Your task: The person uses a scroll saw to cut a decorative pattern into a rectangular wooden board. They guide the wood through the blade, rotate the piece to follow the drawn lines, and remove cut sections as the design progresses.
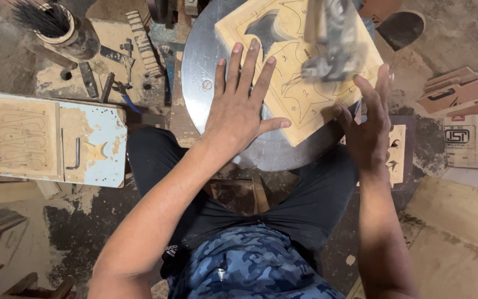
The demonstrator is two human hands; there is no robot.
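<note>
Wood board (300,66), pale and square, lies on the round metal surface (200,61) in front of me, turned so one corner points toward my lap. Curved shapes are drawn on it in dark line, and one piece near its far left side is already cut out. My left hand (238,105) rests flat on the board's near left edge, fingers (250,61) spread and straight, thumb lying out along the near edge; it presses down and grips nothing. My right hand (369,124) is at the board's right corner, fingers open and raised, touching the edge there; whether they pinch it I cannot tell. Just above the board, far and to the right of my left hand, a blurred grey machine part (333,41) hangs over the drawn lines.

To the left, well apart from the round surface, a chipped blue bench (103,147) carries a second carved panel (22,137) and a bent hex key (76,155). Beyond it stands a pot of brushes (65,27). On the right, more wood pieces (460,91) lie on the floor.
</note>
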